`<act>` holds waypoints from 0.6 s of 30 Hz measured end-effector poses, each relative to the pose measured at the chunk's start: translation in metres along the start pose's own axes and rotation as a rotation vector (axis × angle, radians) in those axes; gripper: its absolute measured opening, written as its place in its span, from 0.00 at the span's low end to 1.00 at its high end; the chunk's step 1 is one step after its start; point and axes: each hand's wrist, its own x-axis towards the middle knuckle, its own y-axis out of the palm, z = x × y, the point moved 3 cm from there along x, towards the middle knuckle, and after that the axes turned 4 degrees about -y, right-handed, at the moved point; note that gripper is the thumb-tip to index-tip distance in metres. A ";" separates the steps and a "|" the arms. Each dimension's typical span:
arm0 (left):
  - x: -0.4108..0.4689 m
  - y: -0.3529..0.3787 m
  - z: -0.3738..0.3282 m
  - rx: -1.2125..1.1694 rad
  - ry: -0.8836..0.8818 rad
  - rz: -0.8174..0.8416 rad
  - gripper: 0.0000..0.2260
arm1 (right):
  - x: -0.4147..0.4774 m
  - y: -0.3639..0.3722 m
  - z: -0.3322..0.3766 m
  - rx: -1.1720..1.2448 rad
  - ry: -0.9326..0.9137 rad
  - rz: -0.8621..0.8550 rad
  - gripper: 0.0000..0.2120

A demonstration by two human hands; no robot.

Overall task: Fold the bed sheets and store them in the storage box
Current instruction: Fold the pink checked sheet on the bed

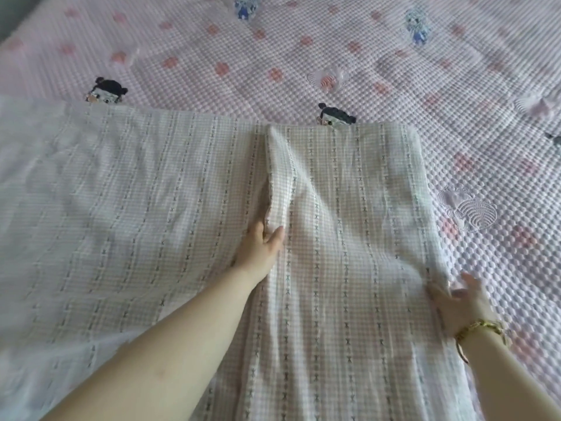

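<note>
A pale checked bed sheet (pixel 136 214) with dark stitched stripes lies spread over the bed. Its right part is folded over into a narrower top layer (pixel 349 208). My left hand (pixel 261 247) pinches the left edge of that folded layer, thumb on top and fingers tucked under the fabric. At the fold's right edge my right hand (pixel 455 302), with a gold bracelet on the wrist, has its fingers spread and touches the fabric; it is blurred. No storage box shows in this view.
Under the sheet lies a pink quilted bed cover (pixel 303 56) with red patches and cartoon figures, reaching to the far and right edges of the view. A dark strip of floor or wall (pixel 9 13) shows at the top left corner.
</note>
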 end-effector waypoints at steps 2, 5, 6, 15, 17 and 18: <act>-0.003 -0.006 0.000 0.063 0.059 -0.025 0.21 | -0.009 0.006 0.015 -0.283 -0.169 -0.155 0.29; 0.003 -0.037 0.015 0.382 0.240 -0.187 0.20 | -0.029 0.043 0.055 -0.444 -0.486 -0.090 0.29; 0.008 -0.051 0.025 0.453 0.266 -0.247 0.20 | -0.035 0.061 0.068 -0.495 -0.570 -0.035 0.28; 0.049 -0.148 0.091 0.869 0.126 -0.320 0.29 | -0.039 0.179 0.172 -0.732 -0.843 0.141 0.30; 0.058 -0.153 0.091 0.886 0.106 -0.303 0.29 | -0.029 0.184 0.188 -0.747 -0.826 0.112 0.31; 0.068 -0.158 0.093 0.873 0.102 -0.296 0.29 | -0.023 0.192 0.197 -0.749 -0.820 0.096 0.32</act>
